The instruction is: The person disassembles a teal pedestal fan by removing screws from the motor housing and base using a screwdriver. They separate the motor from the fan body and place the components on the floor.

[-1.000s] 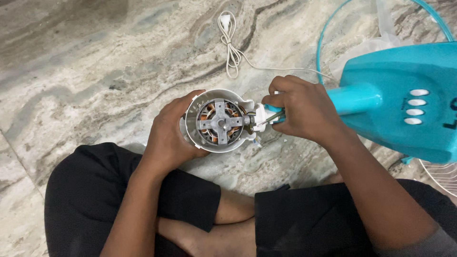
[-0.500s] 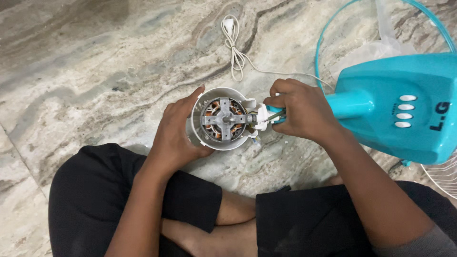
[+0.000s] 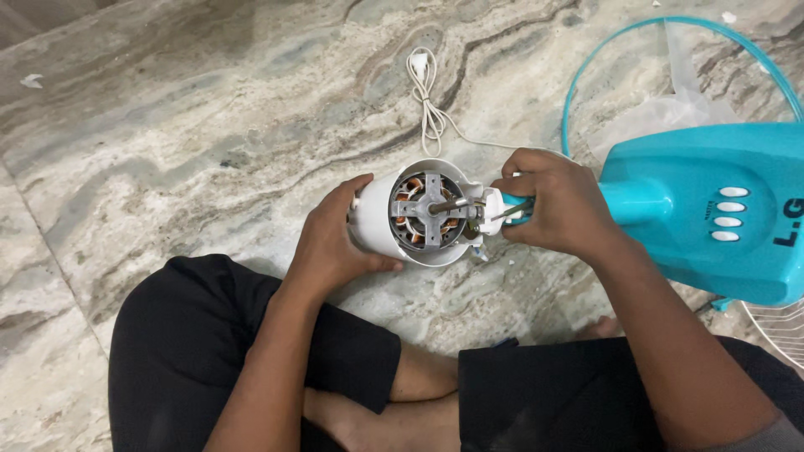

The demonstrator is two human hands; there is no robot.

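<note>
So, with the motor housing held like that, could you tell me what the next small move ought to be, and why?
Probably keep the left hand braced on the white motor housing while the right hand works the thin tool at the joint with the teal neck. The open face shows the copper windings close beside that joint, so a steady housing should keep the tip from slipping into them.

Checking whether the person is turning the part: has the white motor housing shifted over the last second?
Yes. The motor housing has tipped, its open face now turned more toward the teal fan base, with more white side wall showing under the left hand.
</note>
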